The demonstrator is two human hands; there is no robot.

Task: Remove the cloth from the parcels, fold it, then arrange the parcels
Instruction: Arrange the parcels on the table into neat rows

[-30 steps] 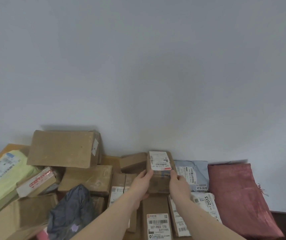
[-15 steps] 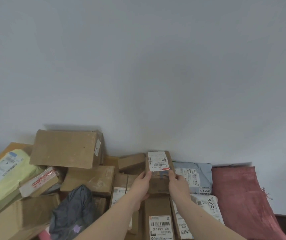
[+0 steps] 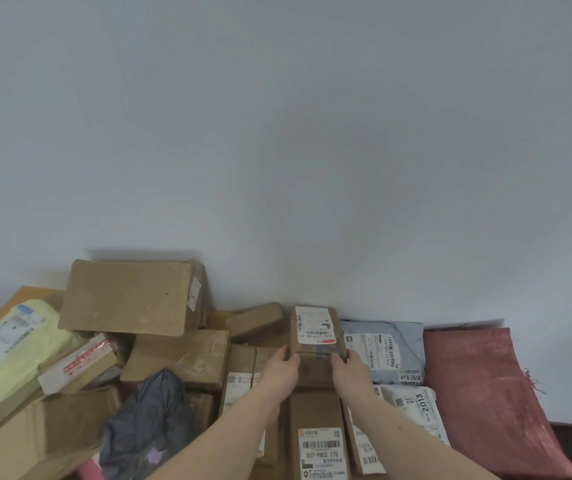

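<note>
Big plain cardboard box point(image 3: 128, 296) sits tilted on top of the pile at the back left, up against the wall, and below it the yellow-green mailer point(image 3: 7, 358) slopes down toward the left edge of the heap. Over at the right end lies the folded dark-red cloth point(image 3: 485, 389), flat beside the parcels and clear of them. A crumpled grey plastic bag point(image 3: 149, 424) slumps in the front of the pile, and a pale blue mailer point(image 3: 384, 351) rests at the back, just left of the cloth. Centre stage now: a small brown box point(image 3: 315, 344) with a white label on top, right at the back by the wall. Left hand point(image 3: 281, 372) clasps its left side, right hand point(image 3: 350, 372) its right, fingers curled round both edges.
</note>
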